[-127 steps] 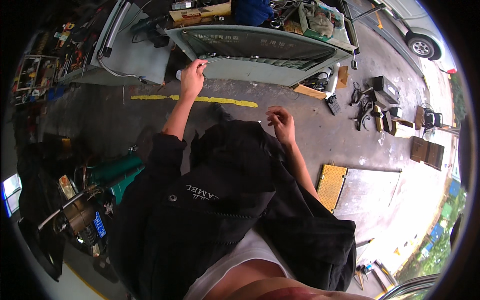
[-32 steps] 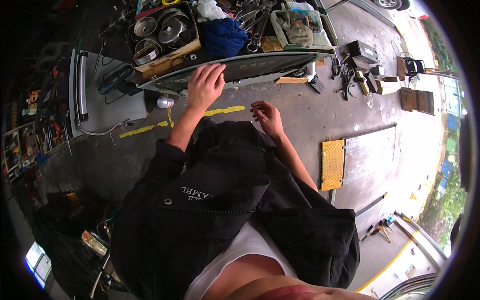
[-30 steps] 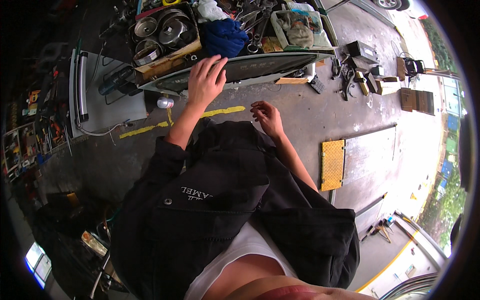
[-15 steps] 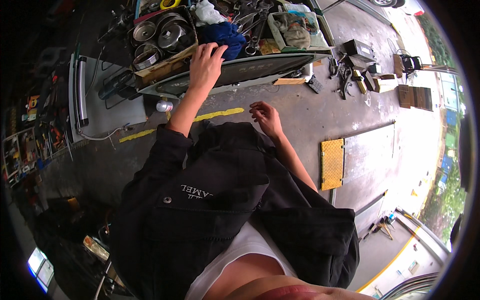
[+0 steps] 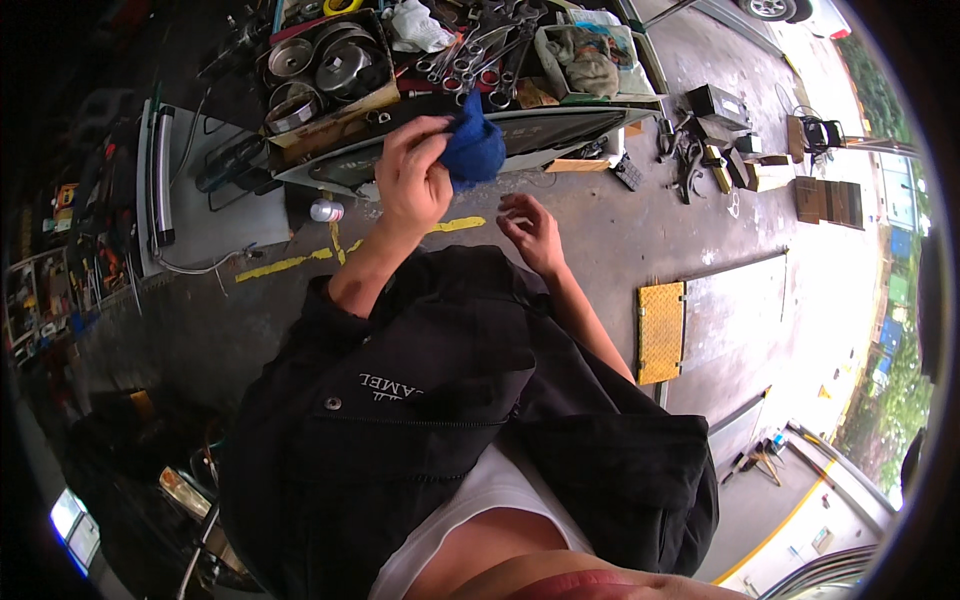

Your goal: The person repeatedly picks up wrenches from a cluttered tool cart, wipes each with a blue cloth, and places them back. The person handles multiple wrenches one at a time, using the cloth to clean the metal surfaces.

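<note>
My left hand (image 5: 413,182) pinches a crumpled blue cloth (image 5: 474,148) between thumb and fingers. The cloth hangs in the air just in front of the near edge of a tool cart. Lower and to the right, my right hand (image 5: 532,234) is in the air over the floor, fingers loosely curled and apart, with nothing in it. Several wrenches (image 5: 462,68) lie in the cart's top, beyond the cloth. To their left stands a cardboard box (image 5: 372,101) of round metal cup-shaped parts (image 5: 345,68). A white rag (image 5: 418,28) lies between box and wrenches.
At the cart's right, a shallow box (image 5: 612,98) holds grey cloth (image 5: 590,68). A white bottle (image 5: 326,210) is on the floor beside the cart. Black boxes (image 5: 717,104) and cardboard (image 5: 830,202) sit farther right, with a yellow metal plate (image 5: 661,333) nearer.
My left hand has lifted the blue cloth off the cart and drawn it toward me, uncovering more wrenches. My right hand has hardly moved.
</note>
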{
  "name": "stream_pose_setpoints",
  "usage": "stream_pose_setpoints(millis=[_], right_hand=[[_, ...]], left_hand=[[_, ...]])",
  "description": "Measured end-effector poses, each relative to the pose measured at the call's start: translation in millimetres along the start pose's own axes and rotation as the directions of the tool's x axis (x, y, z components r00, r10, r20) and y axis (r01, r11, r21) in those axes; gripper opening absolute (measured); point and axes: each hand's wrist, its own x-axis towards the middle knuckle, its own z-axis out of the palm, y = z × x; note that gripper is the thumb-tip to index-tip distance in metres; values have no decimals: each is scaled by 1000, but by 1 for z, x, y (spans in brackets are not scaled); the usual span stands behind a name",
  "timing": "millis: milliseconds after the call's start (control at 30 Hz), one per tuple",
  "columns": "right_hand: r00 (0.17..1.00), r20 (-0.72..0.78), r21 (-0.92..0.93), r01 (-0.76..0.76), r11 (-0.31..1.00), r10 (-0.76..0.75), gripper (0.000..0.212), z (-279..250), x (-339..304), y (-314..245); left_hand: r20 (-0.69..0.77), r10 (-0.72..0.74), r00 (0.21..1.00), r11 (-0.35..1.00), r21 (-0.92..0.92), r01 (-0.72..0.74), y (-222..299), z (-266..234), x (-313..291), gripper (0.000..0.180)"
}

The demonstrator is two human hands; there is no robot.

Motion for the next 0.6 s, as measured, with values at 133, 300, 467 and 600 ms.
stream_pose_setpoints(millis=[133,300,467,600], right_hand=[[946,33,-46,323,945,-322,77,0,0,-37],[900,264,142,319,937,-347,85,-3,-1,-46],[953,224,290,136,947,-206,57,-9,-11,-42],[1000,12,533,-26,846,23,39,-21,-21,-33]], left_hand=[[-6,-46,999,987,-157,44,34,2,2,48],[112,-141,984,915,-366,173,58,16,-4,32],[296,-392,871,646,-585,490,61,22,-28,29],[385,-509,770,375,-706,601,61,24,-49,40]])
